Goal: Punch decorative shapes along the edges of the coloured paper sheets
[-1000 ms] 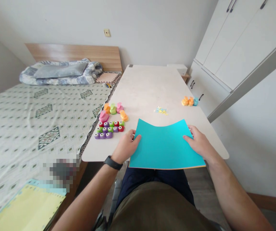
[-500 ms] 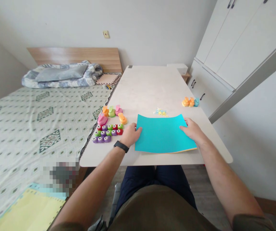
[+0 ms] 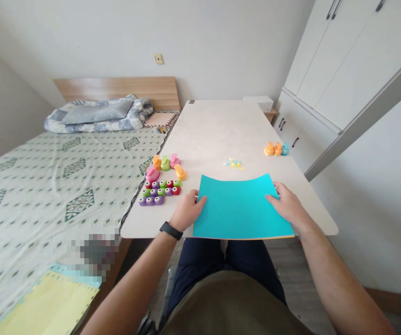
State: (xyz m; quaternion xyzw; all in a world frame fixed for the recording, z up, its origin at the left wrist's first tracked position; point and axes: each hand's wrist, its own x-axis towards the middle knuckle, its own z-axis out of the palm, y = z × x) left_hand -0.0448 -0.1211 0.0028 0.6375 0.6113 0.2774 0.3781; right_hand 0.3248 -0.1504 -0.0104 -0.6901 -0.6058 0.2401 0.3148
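A turquoise sheet of paper [image 3: 240,209], with a thin yellow-orange edge showing beneath it, is held between both hands over the table's near edge. My left hand [image 3: 188,209] is closed on its left side, thumb on top and fingers mostly hidden below. At the opposite side my right hand [image 3: 287,202] pinches the paper the same way. The sheet bows slightly, its far corners raised. Just beyond it lies a small heap of yellow and pale-blue paper bits [image 3: 234,163].
Left on the table [image 3: 221,125] are rows of small red, green and purple punches [image 3: 160,191], with larger pink, orange and green punches [image 3: 165,163] behind. Orange and blue punches [image 3: 274,149] stand at the right edge. Punched yellow sheets [image 3: 50,302] lie on the bed [image 3: 109,177].
Both hands have drawn the turquoise paper closer to my body, so its near edge now reaches the table's front edge. The camera view has shifted slightly.
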